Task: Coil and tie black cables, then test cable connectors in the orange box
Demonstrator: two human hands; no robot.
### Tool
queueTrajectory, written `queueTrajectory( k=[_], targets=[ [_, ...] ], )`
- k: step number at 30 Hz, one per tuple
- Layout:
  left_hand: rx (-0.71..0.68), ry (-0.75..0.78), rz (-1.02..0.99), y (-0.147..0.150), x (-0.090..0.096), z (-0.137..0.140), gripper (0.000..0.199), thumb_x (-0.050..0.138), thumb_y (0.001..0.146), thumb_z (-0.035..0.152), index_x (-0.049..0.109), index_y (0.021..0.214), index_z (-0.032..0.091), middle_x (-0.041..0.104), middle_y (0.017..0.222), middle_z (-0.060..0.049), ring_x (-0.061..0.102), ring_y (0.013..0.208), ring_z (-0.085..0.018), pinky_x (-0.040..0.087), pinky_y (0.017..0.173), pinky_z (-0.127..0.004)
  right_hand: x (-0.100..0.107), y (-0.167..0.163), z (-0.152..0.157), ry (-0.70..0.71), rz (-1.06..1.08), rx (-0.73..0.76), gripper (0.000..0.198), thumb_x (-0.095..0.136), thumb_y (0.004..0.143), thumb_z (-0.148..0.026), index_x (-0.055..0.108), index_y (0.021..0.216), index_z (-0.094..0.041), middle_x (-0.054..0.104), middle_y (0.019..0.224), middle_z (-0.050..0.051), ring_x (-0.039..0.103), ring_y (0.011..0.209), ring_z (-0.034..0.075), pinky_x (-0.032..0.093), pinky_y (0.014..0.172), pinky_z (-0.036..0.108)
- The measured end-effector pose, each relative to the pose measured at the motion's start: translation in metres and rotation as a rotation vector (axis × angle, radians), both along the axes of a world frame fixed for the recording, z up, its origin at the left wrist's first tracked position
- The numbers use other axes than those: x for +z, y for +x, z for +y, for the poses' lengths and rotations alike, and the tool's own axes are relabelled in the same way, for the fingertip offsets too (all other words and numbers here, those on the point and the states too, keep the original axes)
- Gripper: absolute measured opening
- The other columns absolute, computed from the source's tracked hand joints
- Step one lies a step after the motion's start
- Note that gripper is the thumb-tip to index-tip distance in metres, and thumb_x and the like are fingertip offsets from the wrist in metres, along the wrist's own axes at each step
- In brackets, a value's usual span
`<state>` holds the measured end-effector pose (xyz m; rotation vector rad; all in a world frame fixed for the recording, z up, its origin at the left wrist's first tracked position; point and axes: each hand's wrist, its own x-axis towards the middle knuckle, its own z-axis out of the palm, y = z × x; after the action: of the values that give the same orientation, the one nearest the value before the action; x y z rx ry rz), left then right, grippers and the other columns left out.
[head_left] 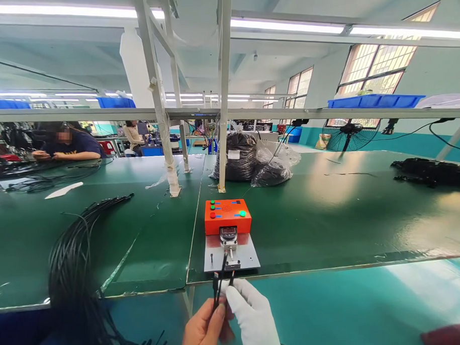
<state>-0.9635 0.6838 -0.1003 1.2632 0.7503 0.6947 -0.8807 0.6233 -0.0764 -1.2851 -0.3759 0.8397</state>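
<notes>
My bare left hand (pixel 206 325) pinches a few thin black cables (pixel 222 278) whose ends point up. At its right, my right hand (pixel 253 314) wears a white glove, and its thumb and fingers close on a black cable end (pixel 232 277). Just beyond both hands, at the table's front edge, sits an orange box (pixel 228 224) with green and red buttons. A small digital gauge (pixel 228 235) is mounted in front of it on a metal plate (pixel 247 256). The cables' lower parts are hidden by my hands.
A thick bundle of black cables (pixel 71 252) drapes over the front edge at left. Clear bags of black items (pixel 240 158) stand behind the box near a white upright post (pixel 224 92). More black cables (pixel 433 172) lie far right. Another person (pixel 72 144) sits across at left.
</notes>
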Motion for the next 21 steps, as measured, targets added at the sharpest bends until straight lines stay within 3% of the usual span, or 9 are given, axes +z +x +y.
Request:
queueTrajectory(
  k=[3, 6, 15, 18, 21],
  targets=[
    [0.152, -0.058, 0.051, -0.006, 0.003, 0.006, 0.045, 0.072, 0.057, 0.057, 0.074, 0.075, 0.015, 0.071, 0.07, -0.005, 0.064, 0.065, -0.019, 0.051, 0.063, -0.024, -0.004, 0.006, 0.002, -0.047, -0.07, -0.113, 0.026, 0.053, 0.077, -0.037, 0.053, 0.061, -0.017, 0.062, 0.059, 0.002, 0.052, 0.06, 0.014, 0.042, 0.061, 0.024],
    [0.152, -0.092, 0.016, -0.01, 0.01, 0.009, 0.046, 0.072, 0.057, 0.057, 0.073, 0.076, 0.015, 0.069, 0.064, -0.003, 0.062, 0.057, -0.016, 0.052, 0.056, -0.024, -0.014, 0.016, 0.002, -0.122, -0.091, -0.058, 0.026, 0.048, 0.078, -0.03, 0.047, 0.055, -0.018, 0.059, 0.048, 0.001, 0.048, 0.051, 0.012, 0.038, 0.058, 0.025],
    [0.106, -0.021, -0.005, -0.004, 0.01, 0.0, 0.037, 0.068, 0.067, 0.051, 0.071, 0.076, 0.015, 0.06, 0.053, 0.001, 0.049, 0.042, -0.008, 0.04, 0.044, -0.017, -0.02, 0.026, 0.018, -0.164, -0.116, -0.092, 0.022, 0.047, 0.075, -0.026, 0.045, 0.054, -0.02, 0.057, 0.041, -0.001, 0.047, 0.044, 0.012, 0.037, 0.055, 0.027],
    [0.094, -0.024, -0.017, -0.005, 0.006, 0.002, 0.042, 0.066, 0.067, 0.054, 0.07, 0.079, 0.014, 0.048, 0.048, 0.005, 0.036, 0.039, -0.004, 0.03, 0.04, -0.015, -0.023, 0.028, 0.021, -0.17, -0.105, -0.089, 0.022, 0.047, 0.075, -0.029, 0.044, 0.055, -0.02, 0.058, 0.041, 0.0, 0.05, 0.045, 0.013, 0.038, 0.056, 0.027],
    [0.096, -0.073, -0.047, -0.005, 0.003, 0.004, 0.047, 0.061, 0.07, 0.057, 0.069, 0.084, 0.013, 0.035, 0.045, 0.008, 0.032, 0.042, -0.006, 0.028, 0.041, -0.015, -0.026, 0.03, 0.025, -0.182, -0.098, -0.081, 0.021, 0.045, 0.075, -0.031, 0.044, 0.057, -0.02, 0.06, 0.041, 0.001, 0.052, 0.046, 0.014, 0.04, 0.057, 0.027]
  ],
)
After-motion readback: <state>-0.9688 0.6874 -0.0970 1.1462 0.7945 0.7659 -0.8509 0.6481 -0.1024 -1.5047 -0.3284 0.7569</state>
